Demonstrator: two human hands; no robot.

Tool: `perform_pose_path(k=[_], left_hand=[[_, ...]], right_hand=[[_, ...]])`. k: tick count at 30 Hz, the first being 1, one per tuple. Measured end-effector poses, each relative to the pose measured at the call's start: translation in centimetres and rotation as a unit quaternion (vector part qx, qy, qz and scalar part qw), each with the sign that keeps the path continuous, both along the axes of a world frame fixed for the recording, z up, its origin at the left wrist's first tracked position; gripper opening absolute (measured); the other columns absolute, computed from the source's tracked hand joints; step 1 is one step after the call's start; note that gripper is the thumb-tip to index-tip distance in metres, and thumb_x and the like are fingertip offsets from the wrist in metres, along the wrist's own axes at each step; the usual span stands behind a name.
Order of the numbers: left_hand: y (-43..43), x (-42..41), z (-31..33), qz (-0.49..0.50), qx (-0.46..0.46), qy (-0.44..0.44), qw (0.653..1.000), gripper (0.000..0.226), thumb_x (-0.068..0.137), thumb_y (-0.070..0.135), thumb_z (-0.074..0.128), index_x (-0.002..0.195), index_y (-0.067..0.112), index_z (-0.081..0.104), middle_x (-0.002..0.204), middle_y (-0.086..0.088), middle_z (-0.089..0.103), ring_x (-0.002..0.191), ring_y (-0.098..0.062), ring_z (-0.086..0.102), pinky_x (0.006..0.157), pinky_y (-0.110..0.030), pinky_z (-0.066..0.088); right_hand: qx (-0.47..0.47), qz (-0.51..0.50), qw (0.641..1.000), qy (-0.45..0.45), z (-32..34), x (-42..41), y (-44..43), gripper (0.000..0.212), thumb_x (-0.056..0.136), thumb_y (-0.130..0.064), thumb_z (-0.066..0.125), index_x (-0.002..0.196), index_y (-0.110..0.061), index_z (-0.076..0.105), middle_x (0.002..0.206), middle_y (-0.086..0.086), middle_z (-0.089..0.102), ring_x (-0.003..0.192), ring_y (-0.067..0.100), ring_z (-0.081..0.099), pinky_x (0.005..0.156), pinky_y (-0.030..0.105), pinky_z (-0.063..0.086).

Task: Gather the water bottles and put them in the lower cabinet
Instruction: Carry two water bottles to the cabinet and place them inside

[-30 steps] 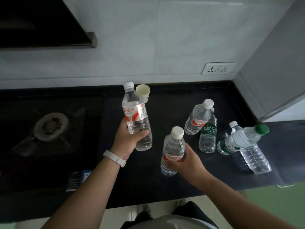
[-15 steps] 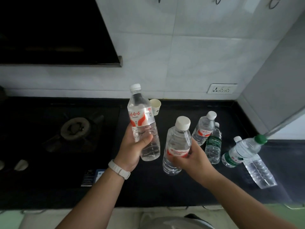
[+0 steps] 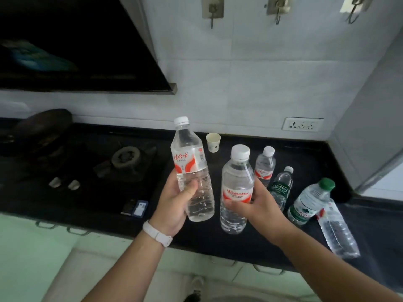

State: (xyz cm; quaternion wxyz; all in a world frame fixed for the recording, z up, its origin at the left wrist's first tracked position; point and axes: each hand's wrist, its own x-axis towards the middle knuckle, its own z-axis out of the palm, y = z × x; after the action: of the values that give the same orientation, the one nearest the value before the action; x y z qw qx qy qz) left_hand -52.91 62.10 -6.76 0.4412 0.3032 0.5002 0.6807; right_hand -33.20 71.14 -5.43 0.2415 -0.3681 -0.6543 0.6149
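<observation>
Both hands have a full grip on a bottle each. Left hand (image 3: 174, 205) wraps the lower half of a clear bottle with a red-and-white label (image 3: 192, 171), thumb across the front, held above the counter (image 3: 218, 243) and leaning slightly left at the cap. Right hand (image 3: 259, 205) clasps a second white-capped bottle (image 3: 236, 188) around its red label band, fingers curled across the front; this bottle stands nearly upright, just right of the first, the two not quite touching.

Taking the paper cup (image 3: 213, 142) at the back of the counter as the landmark: a small red-labelled bottle (image 3: 265, 166) stands to its right and nearer the person, partly behind the right hand. Farther right of the cup, a dark-green-labelled bottle (image 3: 281, 188) stands beside that one. Beyond it, a green-capped bottle (image 3: 309, 201) leans, and a clear bottle (image 3: 335, 229) lies on its side at the counter's near edge, its neck end by the green-capped one. Left of the cup sits a gas burner (image 3: 126, 155). A white band (image 3: 157, 233) circles the left wrist.
</observation>
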Motion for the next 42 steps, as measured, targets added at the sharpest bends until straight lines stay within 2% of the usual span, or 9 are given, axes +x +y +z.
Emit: perform_pose_path(k=[4,7,12,16,19,22,27,31,42], left_hand=[[-2.8,2.7,0.6,0.046,-0.025,0.033,0.998,0.054,0.08,0.011,0.076,0.131,0.011,0.059,0.12,-0.016,0.07,0.114,-0.035,0.067,0.096,-0.047,0.056],[-4.9,4.1,1.1,0.096,-0.049,0.058,0.992,0.048,0.083,0.001,0.075,0.128,0.008,0.06,0.113,-0.015,0.072,0.105,-0.031,0.071,0.088,-0.04,0.057],[-9.4,4.7,1.8,0.186,-0.097,0.08,0.974,0.046,0.085,-0.008,0.071,0.126,0.01,0.062,0.109,-0.011,0.075,0.099,-0.027,0.074,0.083,-0.038,0.06],[-13.4,4.1,2.1,0.234,-0.119,0.093,0.96,0.051,0.08,0.006,0.079,0.128,0.014,0.061,0.11,-0.007,0.076,0.1,-0.027,0.074,0.082,-0.04,0.06],[-16.7,3.4,2.1,0.274,-0.126,0.09,0.949,0.076,0.063,0.027,0.093,0.13,0.014,0.06,0.113,-0.006,0.076,0.102,-0.027,0.074,0.083,-0.041,0.06],[-20.2,2.3,2.0,0.304,-0.13,0.102,0.938,0.081,0.061,0.034,0.094,0.131,0.015,0.06,0.115,-0.003,0.075,0.103,-0.024,0.073,0.086,-0.041,0.059],[-27.8,0.2,1.9,0.344,-0.113,0.097,0.927,0.075,0.062,0.026,0.086,0.131,0.012,0.06,0.114,-0.004,0.075,0.101,-0.023,0.073,0.079,-0.031,0.059],[-35.8,-1.9,1.9,0.372,-0.111,0.081,0.918,0.067,0.066,0.012,0.084,0.129,0.012,0.06,0.111,-0.001,0.076,0.095,-0.016,0.074,0.076,-0.024,0.058],[-56.7,-6.3,1.1,0.497,-0.091,0.042,0.862,0.071,0.059,0.017,0.086,0.125,0.014,0.06,0.109,-0.001,0.077,0.096,-0.017,0.075,0.079,-0.026,0.06]], right_hand=[[-0.013,0.035,0.999,0.005,-0.3,1.9,-1.0,0.053,0.075,-0.017,0.084,0.118,-0.031,0.057,0.104,-0.009,0.073,0.095,0.006,0.07,0.08,0.022,0.051],[-0.027,0.052,0.998,0.013,-0.5,2.1,-1.8,0.052,0.076,-0.016,0.084,0.117,-0.031,0.057,0.102,-0.01,0.073,0.093,0.004,0.07,0.074,0.017,0.052],[-0.039,0.109,0.993,0.023,-0.5,0.9,-3.9,0.054,0.075,-0.017,0.084,0.12,-0.032,0.057,0.105,-0.009,0.072,0.095,0.004,0.069,0.08,0.022,0.052],[-0.031,0.152,0.988,0.022,-0.3,-1.0,-5.9,0.053,0.076,-0.018,0.083,0.119,-0.033,0.057,0.103,-0.012,0.072,0.094,0.003,0.069,0.081,0.024,0.053],[-0.03,0.174,0.984,0.022,-0.2,-2.6,-8.1,0.051,0.076,-0.016,0.083,0.117,-0.031,0.057,0.101,-0.011,0.072,0.091,0.005,0.07,0.077,0.024,0.054],[-0.025,0.202,0.979,0.013,0.0,-4.5,-10.8,0.05,0.075,-0.015,0.083,0.115,-0.031,0.057,0.1,-0.01,0.072,0.091,0.004,0.07,0.075,0.022,0.053],[-0.023,0.242,0.97,0.015,0.7,-8.6,-17.3,0.049,0.076,-0.011,0.083,0.114,-0.03,0.058,0.098,-0.01,0.073,0.089,0.003,0.07,0.066,0.014,0.053],[-0.012,0.261,0.965,0.004,0.8,-12.4,-24.4,0.051,0.074,-0.015,0.085,0.115,-0.031,0.06,0.102,-0.009,0.073,0.094,0.007,0.07,0.081,0.026,0.056],[0.038,0.349,0.936,0.002,1.1,-21.5,-43.0,0.049,0.073,-0.02,0.085,0.114,-0.032,0.061,0.1,-0.013,0.072,0.091,0.004,0.069,0.084,0.028,0.053]])
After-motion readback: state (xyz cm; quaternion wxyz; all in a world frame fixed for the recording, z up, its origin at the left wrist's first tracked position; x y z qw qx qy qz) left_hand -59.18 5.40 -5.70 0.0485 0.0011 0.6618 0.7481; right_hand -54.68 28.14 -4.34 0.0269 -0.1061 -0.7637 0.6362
